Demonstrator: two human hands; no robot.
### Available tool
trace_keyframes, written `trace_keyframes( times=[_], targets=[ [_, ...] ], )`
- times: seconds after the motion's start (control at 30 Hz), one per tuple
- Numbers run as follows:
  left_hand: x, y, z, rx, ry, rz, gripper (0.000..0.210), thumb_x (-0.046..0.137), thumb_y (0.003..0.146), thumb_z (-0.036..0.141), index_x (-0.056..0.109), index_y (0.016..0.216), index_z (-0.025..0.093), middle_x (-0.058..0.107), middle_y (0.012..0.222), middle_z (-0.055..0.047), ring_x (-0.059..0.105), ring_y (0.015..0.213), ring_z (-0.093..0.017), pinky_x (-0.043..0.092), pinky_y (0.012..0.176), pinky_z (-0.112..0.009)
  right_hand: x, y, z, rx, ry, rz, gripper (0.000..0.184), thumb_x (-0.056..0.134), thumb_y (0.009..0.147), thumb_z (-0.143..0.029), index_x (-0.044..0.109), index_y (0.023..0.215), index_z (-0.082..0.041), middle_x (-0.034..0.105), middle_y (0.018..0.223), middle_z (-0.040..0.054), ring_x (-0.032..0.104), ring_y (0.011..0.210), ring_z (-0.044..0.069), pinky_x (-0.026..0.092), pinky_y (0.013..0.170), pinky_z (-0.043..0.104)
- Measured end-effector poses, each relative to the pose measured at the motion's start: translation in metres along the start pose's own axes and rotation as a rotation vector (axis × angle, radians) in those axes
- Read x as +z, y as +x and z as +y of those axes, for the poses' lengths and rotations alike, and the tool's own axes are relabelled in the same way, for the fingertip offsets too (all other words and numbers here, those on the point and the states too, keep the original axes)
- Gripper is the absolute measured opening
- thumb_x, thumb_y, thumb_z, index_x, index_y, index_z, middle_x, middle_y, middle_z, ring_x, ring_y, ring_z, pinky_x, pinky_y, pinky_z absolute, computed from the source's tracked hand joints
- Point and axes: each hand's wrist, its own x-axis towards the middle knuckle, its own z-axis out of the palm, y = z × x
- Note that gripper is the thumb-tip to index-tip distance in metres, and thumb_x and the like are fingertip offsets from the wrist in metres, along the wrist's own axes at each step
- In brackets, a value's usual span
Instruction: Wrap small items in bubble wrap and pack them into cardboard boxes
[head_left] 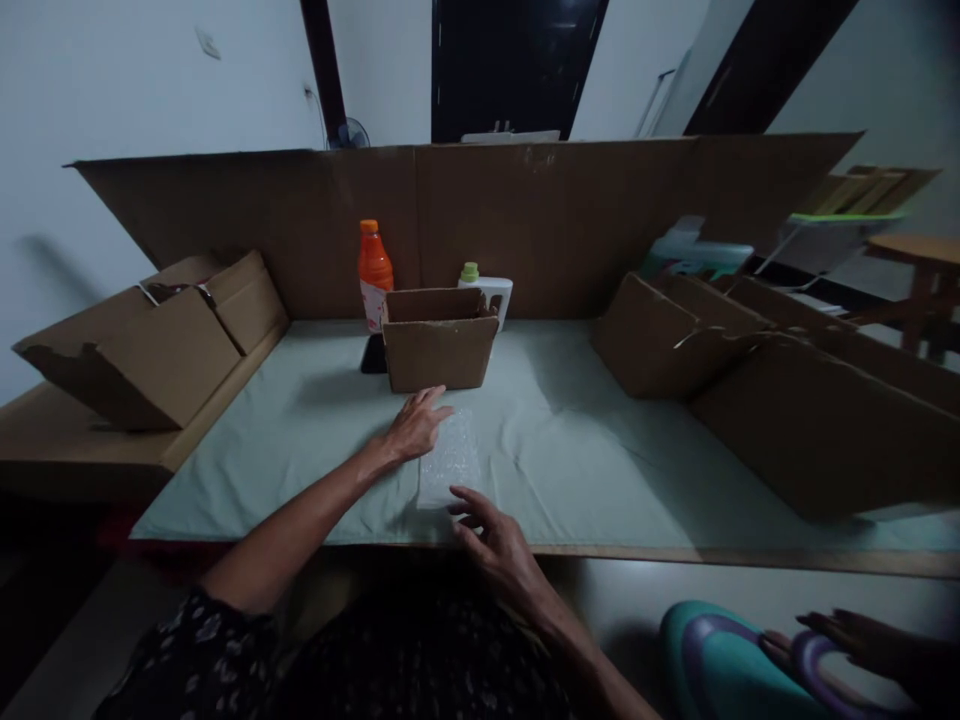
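Observation:
A clear sheet of bubble wrap (pixel 451 462) lies flat on the pale green cloth near the front edge. My left hand (pixel 415 428) rests at its upper left side, fingers stretched forward and thumb apart, near an open cardboard box (pixel 439 358). At the lower right corner of the wrap is my right hand (pixel 491 540), its fingers loosely curved and spread. Whether the right fingertips touch the wrap, I cannot tell. Neither hand visibly grips anything.
Behind the box stand an orange bottle (pixel 375 268) and a white bottle (pixel 496 290); a dark flat object (pixel 372 355) lies beside it. Cardboard boxes flank the cloth at left (pixel 169 350) and right (pixel 652 335). A tall cardboard panel (pixel 600 220) closes the back.

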Motion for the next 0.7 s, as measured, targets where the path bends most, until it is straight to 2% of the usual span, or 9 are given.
trace_keyframes(
  times=[0.13,0.2,0.27,0.33,0.43,0.5,0.57,0.63,0.7],
  targets=[
    [-0.002,-0.072,0.007,0.102,-0.037,-0.117,0.063,0.05,0.069,-0.001,0.067,0.125,0.02,0.06,0.139,-0.011,0.049,0.135,-0.026,0.037,0.117,-0.048,-0.003,-0.003,0.001,0.037,0.118,-0.013,0.043,0.061,0.088,-0.039,0.062,0.126,-0.019,0.074,0.107,0.0103,0.069,0.09,0.022,0.055,0.078,0.035],
    [0.001,-0.108,0.015,0.169,-0.148,-0.166,0.076,0.054,0.064,0.003,0.055,0.139,0.019,0.058,0.142,-0.012,0.046,0.137,-0.026,0.037,0.117,-0.049,-0.005,-0.001,0.0,0.059,0.176,-0.02,0.04,0.061,0.089,-0.039,0.062,0.124,-0.02,0.074,0.109,0.0101,0.069,0.096,0.023,0.055,0.082,0.036],
    [0.008,-0.126,0.025,0.11,-0.238,-0.137,0.078,0.058,0.067,0.008,0.05,0.144,0.018,0.06,0.14,-0.012,0.051,0.133,-0.026,0.041,0.115,-0.047,-0.004,0.002,-0.002,0.058,0.219,-0.038,0.039,0.061,0.09,-0.04,0.061,0.124,-0.02,0.074,0.11,0.0103,0.068,0.1,0.023,0.055,0.084,0.037],
    [0.018,-0.125,0.033,-0.063,-0.281,-0.033,0.062,0.058,0.076,0.013,0.056,0.137,0.019,0.069,0.127,-0.01,0.061,0.119,-0.023,0.047,0.108,-0.042,-0.002,0.005,-0.002,0.032,0.239,-0.032,0.047,0.061,0.09,-0.04,0.054,0.132,-0.02,0.073,0.113,0.0105,0.069,0.097,0.022,0.055,0.082,0.036],
    [0.031,-0.102,0.031,-0.292,-0.278,0.116,0.043,0.051,0.086,0.015,0.063,0.128,0.017,0.073,0.114,-0.009,0.068,0.101,-0.02,0.054,0.096,-0.037,-0.002,0.004,0.001,-0.03,0.172,0.054,0.057,0.057,0.094,-0.037,0.04,0.146,-0.022,0.072,0.113,0.0096,0.069,0.085,0.018,0.056,0.074,0.033],
    [0.036,-0.088,0.024,-0.344,-0.266,0.149,0.045,0.051,0.086,0.014,0.061,0.129,0.015,0.074,0.11,-0.009,0.069,0.096,-0.02,0.055,0.091,-0.035,-0.006,0.003,0.004,-0.11,0.025,0.124,0.051,0.054,0.096,-0.031,0.042,0.145,-0.023,0.073,0.107,0.0079,0.068,0.078,0.016,0.055,0.068,0.03],
    [0.04,-0.08,0.017,-0.366,-0.254,0.159,0.047,0.054,0.084,0.013,0.061,0.13,0.015,0.075,0.103,-0.008,0.069,0.092,-0.02,0.056,0.089,-0.034,-0.011,0.004,0.007,-0.229,-0.179,0.185,0.041,0.052,0.096,-0.024,0.052,0.137,-0.023,0.074,0.104,0.0075,0.068,0.082,0.018,0.056,0.07,0.031],
    [0.043,-0.078,0.012,-0.367,-0.237,0.165,0.047,0.056,0.082,0.012,0.062,0.129,0.016,0.075,0.104,-0.008,0.069,0.094,-0.021,0.055,0.091,-0.035,-0.016,0.011,0.01,-0.354,-0.403,0.203,0.036,0.053,0.094,-0.018,0.06,0.128,-0.023,0.073,0.11,0.0093,0.067,0.096,0.022,0.057,0.081,0.037],
    [0.046,-0.078,0.011,-0.357,-0.216,0.176,0.046,0.058,0.081,0.012,0.063,0.127,0.018,0.074,0.11,-0.008,0.068,0.098,-0.021,0.054,0.095,-0.036,-0.018,0.022,0.013,-0.43,-0.623,0.171,0.037,0.055,0.089,-0.015,0.064,0.124,-0.021,0.068,0.126,0.0129,0.061,0.115,0.028,0.053,0.092,0.045]
  ],
)
